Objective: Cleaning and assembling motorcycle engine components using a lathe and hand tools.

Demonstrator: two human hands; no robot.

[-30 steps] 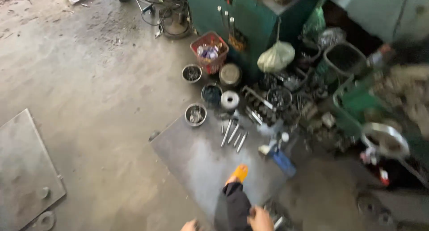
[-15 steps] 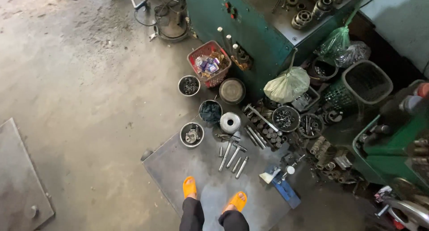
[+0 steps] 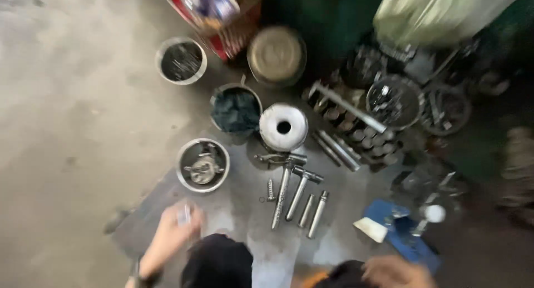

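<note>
My left hand (image 3: 175, 229) reaches down over the grey metal sheet (image 3: 239, 221) on the floor, fingers curled around a small shiny metal piece (image 3: 184, 214). Just beyond it stands a steel bowl (image 3: 203, 165) holding metal parts. To the right, several long steel bolts (image 3: 300, 198) lie side by side, with a short screw (image 3: 270, 189) next to them. My right hand (image 3: 396, 271) is blurred at the bottom edge, near my dark-clothed knee (image 3: 218, 263); its fingers cannot be made out.
Behind the bolts stand a white roll (image 3: 283, 126), a bowl of dark material (image 3: 236, 110), a bowl of black bits (image 3: 181, 60), a round brass-coloured tin (image 3: 276, 54) and a red basket (image 3: 222, 12). Trays of metal parts (image 3: 392, 101) crowd the right. A blue tool (image 3: 400, 229) lies nearby.
The view has dropped much closer to the floor and the bolts. My feet in orange sandals are gone from view; both hands now show at the bottom, the left reaching forward.
</note>
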